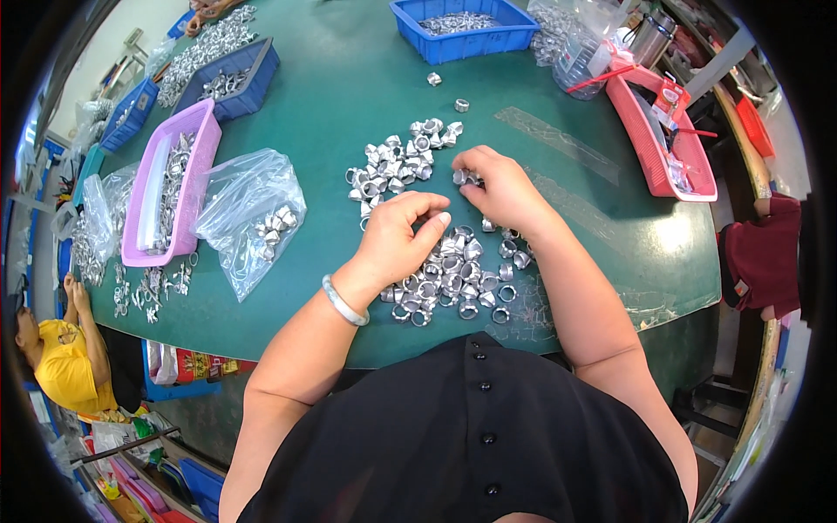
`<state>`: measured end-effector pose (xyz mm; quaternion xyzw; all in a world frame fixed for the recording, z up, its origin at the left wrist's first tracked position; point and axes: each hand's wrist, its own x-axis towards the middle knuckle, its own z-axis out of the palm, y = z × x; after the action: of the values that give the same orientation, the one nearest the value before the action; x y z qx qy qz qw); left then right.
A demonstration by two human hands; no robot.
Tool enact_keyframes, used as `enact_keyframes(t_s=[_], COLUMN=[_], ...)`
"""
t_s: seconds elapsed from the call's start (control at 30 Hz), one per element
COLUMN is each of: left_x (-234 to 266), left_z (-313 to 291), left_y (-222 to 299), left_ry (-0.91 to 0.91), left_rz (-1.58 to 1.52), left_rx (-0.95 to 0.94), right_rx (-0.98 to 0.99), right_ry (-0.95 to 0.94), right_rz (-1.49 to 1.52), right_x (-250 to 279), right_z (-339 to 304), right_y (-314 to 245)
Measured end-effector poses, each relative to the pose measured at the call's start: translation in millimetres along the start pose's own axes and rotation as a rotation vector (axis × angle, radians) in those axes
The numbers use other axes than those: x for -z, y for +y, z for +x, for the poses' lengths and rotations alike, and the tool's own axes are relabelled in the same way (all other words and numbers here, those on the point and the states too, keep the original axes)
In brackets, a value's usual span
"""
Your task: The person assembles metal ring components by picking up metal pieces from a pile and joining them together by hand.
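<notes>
Silver-coloured metal rings lie on the green table in a far pile and a near pile. My right hand is closed at the right of the far pile, thumb and fingers on a few rings. Between the two piles hovers my left hand, a pale bangle on its wrist. Its thumb and forefinger point toward the right hand with a small gap between their tips, and no ring shows in that gap. The other left fingers are curled beneath and mostly hidden.
Left of the piles are a clear plastic bag with some rings and a pink basket. Blue bins stand farther back. At right is a red basket near a plastic bottle. A person in yellow sits far left.
</notes>
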<state>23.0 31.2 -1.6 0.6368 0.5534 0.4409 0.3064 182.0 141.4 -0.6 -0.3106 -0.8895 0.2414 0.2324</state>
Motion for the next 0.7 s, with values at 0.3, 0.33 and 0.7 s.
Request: enact_keyframes(t_s=[0.3, 0.33, 0.7], left_x=[-1, -1, -1], left_z=[0, 1, -1], left_y=[3, 4, 6], left_ry=[0.098, 0.108, 0.163], left_rz=[-0.232, -0.270, -0.272], left_rx=[0.198, 0.186, 0.106], right_rx=[-0.055, -0.054, 0.261], right_ry=[0.055, 0.056, 0.125], right_rz=[0.690, 0.689, 0.361], right_x=[-2, -3, -1], right_z=[-10, -10, -12], right_y=[-23, -24, -39])
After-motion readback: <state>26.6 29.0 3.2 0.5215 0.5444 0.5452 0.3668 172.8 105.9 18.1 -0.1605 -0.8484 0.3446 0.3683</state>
